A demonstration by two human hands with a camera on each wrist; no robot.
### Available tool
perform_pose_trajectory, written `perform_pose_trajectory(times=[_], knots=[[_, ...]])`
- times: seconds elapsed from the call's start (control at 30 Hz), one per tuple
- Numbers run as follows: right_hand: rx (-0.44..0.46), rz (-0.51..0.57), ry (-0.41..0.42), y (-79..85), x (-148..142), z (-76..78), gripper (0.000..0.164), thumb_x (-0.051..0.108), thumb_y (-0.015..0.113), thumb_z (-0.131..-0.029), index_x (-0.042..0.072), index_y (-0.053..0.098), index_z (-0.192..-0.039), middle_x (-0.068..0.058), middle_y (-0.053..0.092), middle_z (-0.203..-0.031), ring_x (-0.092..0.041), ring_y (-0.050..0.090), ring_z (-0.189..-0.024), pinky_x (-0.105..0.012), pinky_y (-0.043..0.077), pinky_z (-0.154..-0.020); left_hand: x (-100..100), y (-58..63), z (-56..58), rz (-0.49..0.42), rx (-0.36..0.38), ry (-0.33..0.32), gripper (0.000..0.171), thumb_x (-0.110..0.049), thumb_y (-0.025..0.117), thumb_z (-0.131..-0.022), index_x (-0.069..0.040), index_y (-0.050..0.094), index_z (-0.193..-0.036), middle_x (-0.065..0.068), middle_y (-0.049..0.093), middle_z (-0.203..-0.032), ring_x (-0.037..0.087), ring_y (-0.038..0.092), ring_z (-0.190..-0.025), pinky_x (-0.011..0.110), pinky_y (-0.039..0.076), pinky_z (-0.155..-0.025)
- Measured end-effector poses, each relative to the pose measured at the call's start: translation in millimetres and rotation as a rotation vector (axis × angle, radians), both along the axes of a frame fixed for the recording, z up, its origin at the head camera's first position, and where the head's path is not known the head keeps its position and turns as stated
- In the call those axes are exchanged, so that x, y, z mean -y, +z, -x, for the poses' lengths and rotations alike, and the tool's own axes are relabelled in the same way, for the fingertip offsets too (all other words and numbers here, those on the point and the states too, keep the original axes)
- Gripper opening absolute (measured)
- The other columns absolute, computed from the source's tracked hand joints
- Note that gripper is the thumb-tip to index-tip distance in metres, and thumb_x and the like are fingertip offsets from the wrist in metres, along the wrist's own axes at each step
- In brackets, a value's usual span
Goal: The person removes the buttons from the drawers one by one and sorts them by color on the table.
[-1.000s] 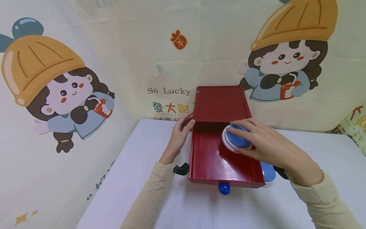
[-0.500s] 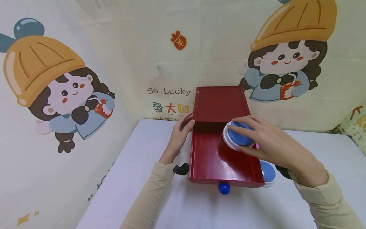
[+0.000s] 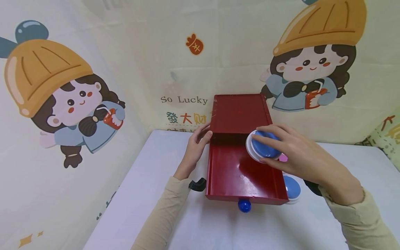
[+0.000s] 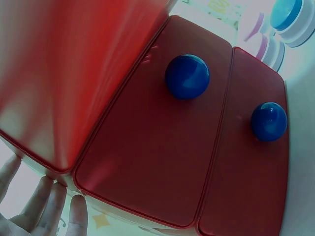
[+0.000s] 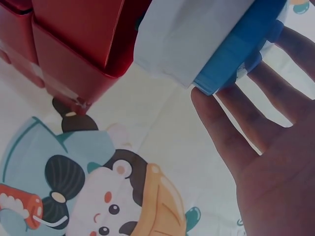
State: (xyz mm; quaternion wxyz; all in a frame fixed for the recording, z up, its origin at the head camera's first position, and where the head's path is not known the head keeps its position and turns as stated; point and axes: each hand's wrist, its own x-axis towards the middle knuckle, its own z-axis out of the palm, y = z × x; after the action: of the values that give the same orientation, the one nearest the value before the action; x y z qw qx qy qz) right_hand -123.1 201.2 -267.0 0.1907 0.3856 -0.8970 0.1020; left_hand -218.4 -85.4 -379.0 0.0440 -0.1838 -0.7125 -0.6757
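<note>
My right hand (image 3: 301,158) grips a round white jar with a blue lid (image 3: 266,145), fingers and thumb spread around the lid. It holds the jar tilted above the right edge of a pulled-out red drawer (image 3: 240,173). In the right wrist view the jar's white body (image 5: 189,37) is beside the red cabinet, with fingertips on the blue lid (image 5: 236,54). My left hand (image 3: 195,151) rests against the left side of the red cabinet (image 3: 240,114). Its fingers (image 4: 51,206) lie fairly straight along the cabinet's side in the left wrist view.
On the table right of the drawer stands another blue-lidded jar (image 3: 292,187), with something pink (image 3: 283,157) partly hidden behind my right hand. Lower drawers carry blue knobs (image 4: 187,76). A patterned cloth (image 3: 175,52) hangs behind the white table (image 3: 150,166).
My right hand has carried the jar to the right and slightly upward, toward the drawer's right edge. More of the pink thing shows. The left hand and the cabinet stay in place.
</note>
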Motion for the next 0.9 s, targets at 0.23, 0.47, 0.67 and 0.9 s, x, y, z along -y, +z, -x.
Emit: perform_pose_trajectory(times=[0.23,0.47,0.67,0.9], knots=[[-0.011,0.009,-0.020,1.0,-5.4,-1.8,0.079,0.024,0.089,-0.055,0.019,0.057,-0.127,-0.007,0.048,-0.130,-0.029,0.041,-0.118,-0.045,0.055,-0.066,1.0,3.8,-3.2,-0.006,0.007,-0.015,0.044,-0.032,0.055,-0.093,-0.026,0.045,-0.135,-0.005,0.051,-0.129,0.012,0.047,-0.117,0.034,0.046,-0.092],[-0.033,0.024,-0.015,0.6,-14.0,-3.7,0.080,0.022,0.090,-0.052,0.017,0.058,-0.126,-0.008,0.048,-0.129,-0.029,0.042,-0.116,-0.045,0.055,-0.065,0.9,-0.1,-0.3,-0.004,0.002,-0.008,0.043,-0.035,0.055,-0.092,-0.030,0.046,-0.134,-0.006,0.051,-0.129,0.012,0.047,-0.118,0.034,0.045,-0.092],[-0.040,0.022,-0.025,-1.2,-20.8,-4.4,0.079,0.022,0.090,-0.053,0.016,0.058,-0.125,-0.009,0.048,-0.129,-0.030,0.041,-0.116,-0.046,0.054,-0.066,0.2,-0.4,0.5,-0.004,-0.009,-0.001,0.043,-0.037,0.055,-0.091,-0.031,0.047,-0.133,-0.007,0.051,-0.128,0.012,0.047,-0.117,0.034,0.046,-0.091],[-0.038,0.028,-0.045,-3.6,-29.2,-5.2,0.082,0.024,0.090,-0.053,0.017,0.056,-0.127,-0.009,0.048,-0.128,-0.029,0.042,-0.115,-0.047,0.054,-0.065,0.3,-1.1,0.3,-0.011,-0.002,-0.004,0.043,-0.037,0.056,-0.091,-0.030,0.047,-0.133,-0.006,0.051,-0.128,0.012,0.047,-0.118,0.034,0.045,-0.092]])
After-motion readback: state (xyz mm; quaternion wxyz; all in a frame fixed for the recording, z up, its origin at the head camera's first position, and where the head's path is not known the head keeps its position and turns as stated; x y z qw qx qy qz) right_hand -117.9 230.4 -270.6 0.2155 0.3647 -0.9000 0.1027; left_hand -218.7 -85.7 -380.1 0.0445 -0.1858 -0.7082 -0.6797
